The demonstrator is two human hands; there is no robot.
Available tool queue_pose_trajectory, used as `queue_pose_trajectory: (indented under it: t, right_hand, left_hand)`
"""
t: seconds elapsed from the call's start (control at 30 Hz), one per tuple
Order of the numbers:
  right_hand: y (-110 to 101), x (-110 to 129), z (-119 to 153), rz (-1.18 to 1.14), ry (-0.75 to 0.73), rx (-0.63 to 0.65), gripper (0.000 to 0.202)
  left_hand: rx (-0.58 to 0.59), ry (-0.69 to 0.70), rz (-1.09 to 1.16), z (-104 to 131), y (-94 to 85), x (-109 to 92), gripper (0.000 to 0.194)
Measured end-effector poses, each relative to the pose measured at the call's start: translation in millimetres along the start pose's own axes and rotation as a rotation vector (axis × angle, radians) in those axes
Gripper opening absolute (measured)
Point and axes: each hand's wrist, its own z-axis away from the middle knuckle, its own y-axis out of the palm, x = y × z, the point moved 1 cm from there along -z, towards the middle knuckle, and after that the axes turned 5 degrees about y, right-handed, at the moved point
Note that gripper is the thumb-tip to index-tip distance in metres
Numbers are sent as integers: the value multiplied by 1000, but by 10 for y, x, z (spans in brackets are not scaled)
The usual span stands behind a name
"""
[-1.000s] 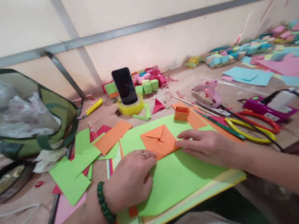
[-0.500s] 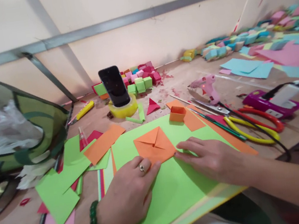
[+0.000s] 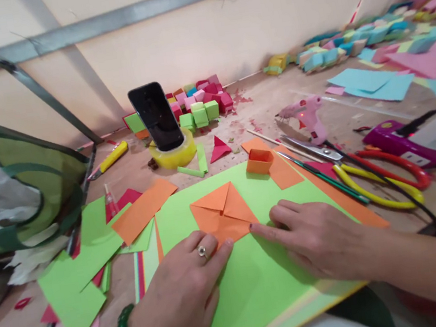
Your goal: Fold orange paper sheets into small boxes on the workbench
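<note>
An orange paper square (image 3: 222, 209) with its corners folded to the middle lies on a stack of light green sheets (image 3: 239, 302). My left hand (image 3: 190, 282), with a ring and a green bead bracelet, rests on the near left edge of the orange paper, pressing it down; its fingertips are partly bent. My right hand (image 3: 314, 234) lies to the right, index finger stretched out and touching the paper's right lower corner, the other fingers curled loosely. A small open orange paper box (image 3: 259, 162) stands behind, on the green sheet's far edge.
Scissors (image 3: 384, 177), a pink glue gun (image 3: 305, 115) and a purple power socket (image 3: 407, 140) are at the right. A phone (image 3: 156, 117) leans in a yellow tape roll (image 3: 175, 151). Paper cubes (image 3: 198, 113) lie behind; a yellow cutter (image 3: 113, 157) and green scraps (image 3: 71, 294) are at left.
The camera view has shifted slightly. My right hand's other fingers have drawn back from the orange paper, leaving the index fingertip at its corner. My left hand stays on it.
</note>
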Motion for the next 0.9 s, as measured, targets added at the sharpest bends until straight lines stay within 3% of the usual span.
queue_pose_trajectory:
  t: [0.3,0.5,0.67,0.77,0.9]
  right_hand:
    - [4,11,21,-6,-23,-106,19]
    - [-11,53,-36,48,-16,9,28]
    - [24,44,-17,85,-48,-29,23]
    - [28,61,-86,122,-115,-32,21]
    - [-7,100,-252,201,-299,60,14]
  left_hand:
    - [-26,-5,4,-19,-35,5,44]
    - [-64,7,-62,-18,-20,-8,54]
    - [-99,15,-156,-27,1,-30,50]
    - [-95,26,-208,-49,5,-57,45]
    - [-114,59,-237,-84,-1,-100,46]
